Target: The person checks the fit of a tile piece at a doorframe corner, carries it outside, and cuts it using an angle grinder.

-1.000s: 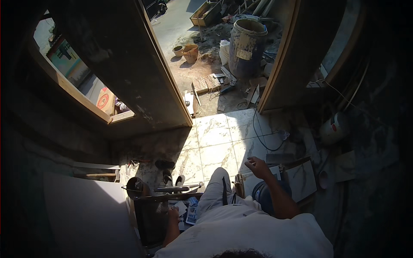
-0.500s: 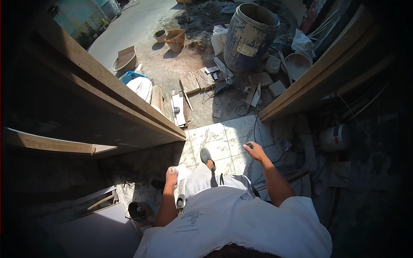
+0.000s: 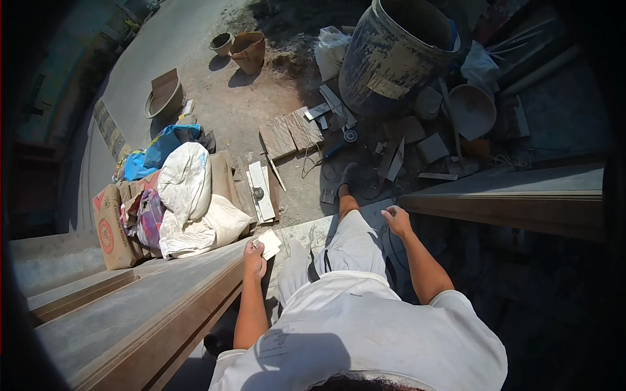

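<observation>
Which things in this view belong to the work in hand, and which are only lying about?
In hand, judging by touch:
- small flat white piece, held in the left hand
- right hand: no object visible

Apparently just lying about:
- large dark, stained cylindrical drum
- brown tapered bucket
- bulging white sack
- crumpled blue plastic sheet

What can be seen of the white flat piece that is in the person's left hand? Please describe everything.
The white piece is thin and flat, with angular corners and an uneven outline; whether it is one piece or several overlapping is unclear. It looks stiff, but its material cannot be told. The left hand grips it, fingers covering its left part, while the rest sticks out to the right, brightly lit. Nothing else visibly touches it.
</observation>
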{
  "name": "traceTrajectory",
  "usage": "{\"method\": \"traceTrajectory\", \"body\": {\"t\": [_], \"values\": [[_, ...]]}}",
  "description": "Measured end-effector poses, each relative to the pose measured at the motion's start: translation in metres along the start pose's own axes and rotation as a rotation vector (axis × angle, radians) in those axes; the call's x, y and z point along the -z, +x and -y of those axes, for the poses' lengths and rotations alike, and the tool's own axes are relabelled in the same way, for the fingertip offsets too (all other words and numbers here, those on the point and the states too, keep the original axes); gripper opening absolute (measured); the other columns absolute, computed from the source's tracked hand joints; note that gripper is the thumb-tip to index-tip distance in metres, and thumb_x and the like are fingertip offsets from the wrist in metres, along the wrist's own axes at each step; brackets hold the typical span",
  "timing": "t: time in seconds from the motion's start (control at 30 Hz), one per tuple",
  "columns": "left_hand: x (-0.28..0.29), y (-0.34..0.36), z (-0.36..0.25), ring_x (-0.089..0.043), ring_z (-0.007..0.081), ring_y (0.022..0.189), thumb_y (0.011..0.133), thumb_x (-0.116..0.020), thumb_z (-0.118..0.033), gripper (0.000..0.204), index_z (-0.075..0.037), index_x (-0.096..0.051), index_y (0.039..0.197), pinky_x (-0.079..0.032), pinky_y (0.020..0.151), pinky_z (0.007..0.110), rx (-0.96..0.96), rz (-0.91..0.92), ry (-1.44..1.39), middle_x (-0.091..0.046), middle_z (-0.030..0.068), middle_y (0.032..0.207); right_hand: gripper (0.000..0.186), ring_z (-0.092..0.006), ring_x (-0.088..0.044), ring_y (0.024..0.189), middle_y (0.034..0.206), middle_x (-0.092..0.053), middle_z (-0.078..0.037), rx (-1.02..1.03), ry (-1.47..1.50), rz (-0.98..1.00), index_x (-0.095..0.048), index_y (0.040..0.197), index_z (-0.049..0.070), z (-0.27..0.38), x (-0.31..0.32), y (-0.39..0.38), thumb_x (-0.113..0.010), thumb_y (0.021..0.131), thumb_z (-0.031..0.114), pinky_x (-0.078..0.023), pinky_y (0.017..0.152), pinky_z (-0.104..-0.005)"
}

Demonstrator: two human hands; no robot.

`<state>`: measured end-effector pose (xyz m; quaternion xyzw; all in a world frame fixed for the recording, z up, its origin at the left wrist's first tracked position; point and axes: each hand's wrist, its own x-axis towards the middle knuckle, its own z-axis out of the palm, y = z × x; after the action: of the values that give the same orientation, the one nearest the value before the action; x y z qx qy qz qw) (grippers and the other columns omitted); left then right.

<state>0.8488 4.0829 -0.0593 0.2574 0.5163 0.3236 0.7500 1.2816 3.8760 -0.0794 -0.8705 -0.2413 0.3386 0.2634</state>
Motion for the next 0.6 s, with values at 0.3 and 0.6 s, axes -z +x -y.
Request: {"method": "traceTrajectory", "body": {"t": [0.3, 0.6], "values": [[-0.082, 0.245, 0.032, -0.06, 0.0244, 0.111, 0.093, -0.05, 0.006, 0.033, -0.001, -0.046, 0.125, -0.051, 0.097, 0.041, 0.026, -0.17, -0.157, -0.059, 0.0137, 0.121, 0.028, -0.0384, -0.065, 0.092, 0.1, -0.067, -0.021, 0.285, -0.403, 0.369, -0.066, 0.101, 0.002, 0.04, -0.176, 0.425, -0.067, 0.087, 0.026, -0.051, 0.08, -0.0448], [-0.125, 0.597, 0.093, -0.062, 0.0181, 0.102, 0.091, -0.063, -0.005, 0.035, -0.002, -0.047, 0.122, -0.051, 0.092, 0.034, 0.11, 0.065, 0.128, -0.062, 0.0109, 0.11, 0.015, -0.037, -0.065, 0.087, 0.092, -0.06, -0.018, 0.569, -0.504, 0.238, -0.056, 0.095, 0.006, -0.074, -0.419, 0.697, -0.062, 0.087, 0.017, -0.052, 0.073, -0.0468]]}}
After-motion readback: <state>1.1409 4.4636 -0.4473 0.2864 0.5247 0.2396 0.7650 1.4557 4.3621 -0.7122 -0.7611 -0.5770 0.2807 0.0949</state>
